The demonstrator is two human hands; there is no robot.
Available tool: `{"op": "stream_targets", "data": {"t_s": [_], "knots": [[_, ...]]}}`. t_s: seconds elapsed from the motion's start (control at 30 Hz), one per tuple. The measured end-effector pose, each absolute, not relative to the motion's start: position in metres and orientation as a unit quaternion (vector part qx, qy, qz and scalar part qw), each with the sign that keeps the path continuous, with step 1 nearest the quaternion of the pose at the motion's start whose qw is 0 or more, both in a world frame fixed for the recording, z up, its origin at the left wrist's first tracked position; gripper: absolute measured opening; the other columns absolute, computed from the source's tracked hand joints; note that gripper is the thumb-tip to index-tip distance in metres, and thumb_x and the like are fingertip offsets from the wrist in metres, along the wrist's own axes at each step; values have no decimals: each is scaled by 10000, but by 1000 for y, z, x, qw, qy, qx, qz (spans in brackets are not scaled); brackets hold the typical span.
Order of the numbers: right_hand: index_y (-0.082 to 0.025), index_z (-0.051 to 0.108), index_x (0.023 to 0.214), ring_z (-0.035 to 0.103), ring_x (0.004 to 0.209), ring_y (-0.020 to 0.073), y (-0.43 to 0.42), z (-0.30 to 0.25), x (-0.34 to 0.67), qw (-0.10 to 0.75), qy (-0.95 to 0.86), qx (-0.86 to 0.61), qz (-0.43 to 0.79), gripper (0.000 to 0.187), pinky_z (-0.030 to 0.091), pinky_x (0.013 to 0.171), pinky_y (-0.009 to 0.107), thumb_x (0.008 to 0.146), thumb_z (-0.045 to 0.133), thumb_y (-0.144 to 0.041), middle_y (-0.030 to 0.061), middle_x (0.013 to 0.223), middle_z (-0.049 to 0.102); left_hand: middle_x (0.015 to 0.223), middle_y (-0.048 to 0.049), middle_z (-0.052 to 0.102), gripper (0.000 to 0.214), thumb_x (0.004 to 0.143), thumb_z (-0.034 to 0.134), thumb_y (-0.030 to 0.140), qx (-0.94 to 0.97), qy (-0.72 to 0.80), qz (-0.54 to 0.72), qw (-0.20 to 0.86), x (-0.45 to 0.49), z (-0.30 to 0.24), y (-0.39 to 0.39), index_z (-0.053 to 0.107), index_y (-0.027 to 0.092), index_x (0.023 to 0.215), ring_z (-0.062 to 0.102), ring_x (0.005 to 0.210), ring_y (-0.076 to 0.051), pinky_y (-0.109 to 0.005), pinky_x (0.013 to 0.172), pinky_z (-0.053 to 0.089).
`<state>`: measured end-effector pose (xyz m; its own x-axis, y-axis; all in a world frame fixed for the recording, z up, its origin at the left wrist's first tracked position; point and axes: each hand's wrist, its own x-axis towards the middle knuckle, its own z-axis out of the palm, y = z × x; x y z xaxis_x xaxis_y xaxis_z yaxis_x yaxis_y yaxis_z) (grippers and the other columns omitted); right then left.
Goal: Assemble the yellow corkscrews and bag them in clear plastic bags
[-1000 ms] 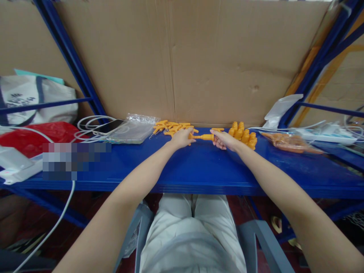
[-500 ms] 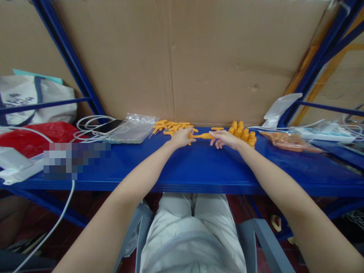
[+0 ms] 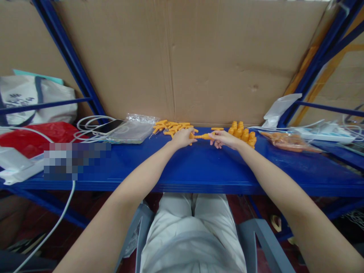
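Over the back of the blue table, my left hand [image 3: 182,138] is closed on the handle end of an orange corkscrew, mostly covered by the fingers. My right hand [image 3: 226,140] pinches the other end, an orange plastic sleeve [image 3: 207,136], between thumb and forefinger; its other fingers curl loosely below. Between the hands the piece lies level, with a ribbed stretch near the left fingers. Beyond my left hand lies a pile of orange T-handled corkscrews [image 3: 170,125] with metal spirals. Several orange sleeves [image 3: 241,132] stand grouped just behind my right hand.
A single orange piece [image 3: 217,129] lies at the back of the blue table [image 3: 199,167]. Clear plastic bags [image 3: 131,131], a phone and white cables lie left. On the right are a bag of orange parts [image 3: 292,142] and a power strip [image 3: 327,132]. Cardboard [image 3: 184,68] stands behind.
The fingers of my right hand have shifted very slightly left along the sleeve. My left hand and everything else on the table look the same.
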<state>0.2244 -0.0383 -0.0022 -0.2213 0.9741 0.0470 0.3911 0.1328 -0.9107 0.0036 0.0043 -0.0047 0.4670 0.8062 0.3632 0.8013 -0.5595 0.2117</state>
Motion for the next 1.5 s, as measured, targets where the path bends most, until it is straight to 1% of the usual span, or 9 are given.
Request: {"op": "stream_targets", "data": {"t_s": [0.1, 0.4, 0.57, 0.83, 1.03, 1.2, 1.3, 1.4, 1.5], "knots": [[-193, 559, 789, 517, 405, 69, -37, -2, 223, 353, -672, -516, 397, 325, 368, 368, 175, 879, 728, -456, 6, 605, 661, 1050, -60, 744, 295, 814, 753, 294, 858, 463, 220, 10, 4, -6, 6, 633, 212, 1071, 674, 1048, -266, -343, 863, 481], [-164, 560, 756, 463, 338, 59, -40, 2, 219, 343, -673, -544, 365, 237, 339, 363, 184, 958, 630, -267, -6, 530, 634, 995, -50, 738, 299, 805, 770, 294, 861, 452, 232, 16, 5, -9, 8, 637, 199, 1056, 679, 1000, -253, -321, 825, 472], [-165, 557, 722, 439, 305, 58, -39, 2, 220, 340, -674, -547, 362, 283, 294, 336, 179, 987, 577, -263, -13, 474, 605, 988, -58, 742, 307, 817, 758, 295, 863, 449, 232, 16, 6, -9, 7, 643, 189, 1082, 683, 998, -258, -335, 840, 477], [-143, 605, 695, 427, 308, 58, -40, 1, 220, 350, -670, -540, 371, 351, 309, 328, 173, 968, 593, -363, 16, 465, 611, 1027, -81, 749, 324, 849, 726, 292, 865, 451, 222, -3, 6, -7, 3, 642, 185, 1144, 682, 1033, -269, -354, 884, 480], [-130, 646, 732, 410, 308, 64, -40, 1, 219, 368, -640, -537, 408, 351, 307, 306, 180, 972, 571, -376, 30, 466, 610, 1093, -98, 744, 336, 880, 696, 304, 856, 465, 222, -47, 8, -2, -5, 642, 187, 1190, 675, 1088, -284, -368, 921, 485], [-145, 619, 708, 412, 304, 57, -33, -3, 221, 390, -620, -511, 450, 343, 313, 297, 169, 975, 585, -357, 26, 479, 609, 1039, -75, 755, 320, 895, 671, 305, 847, 476, 227, -58, 10, -2, -7, 629, 208, 1197, 679, 1093, -276, -352, 902, 501], [-147, 625, 738, 431, 319, 62, -31, -5, 221, 406, -608, -487, 478, 312, 329, 305, 171, 963, 620, -363, 26, 502, 624, 1045, -70, 755, 301, 904, 654, 309, 839, 487, 232, -65, 12, -3, -7, 621, 218, 1190, 675, 1109, -280, -361, 908, 507], [-152, 640, 827, 489, 371, 79, -32, -2, 222, 437, -580, -452, 517, 225, 391, 352, 181, 966, 621, -328, 24, 579, 670, 1110, -86, 740, 303, 924, 620, 313, 831, 498, 238, -64, 12, -6, -4, 607, 218, 1211, 668, 1121, -284, -388, 938, 505], [-168, 623, 874, 559, 451, 88, -33, 3, 224, 475, -554, -420, 539, 140, 462, 439, 188, 970, 603, -268, 27, 679, 710, 1301, -123, 669, 448, 930, 602, 307, 835, 488, 248, -53, 9, -10, 1, 525, 216, 1362, 627, 1206, -291, -420, 1000, 489]]}}
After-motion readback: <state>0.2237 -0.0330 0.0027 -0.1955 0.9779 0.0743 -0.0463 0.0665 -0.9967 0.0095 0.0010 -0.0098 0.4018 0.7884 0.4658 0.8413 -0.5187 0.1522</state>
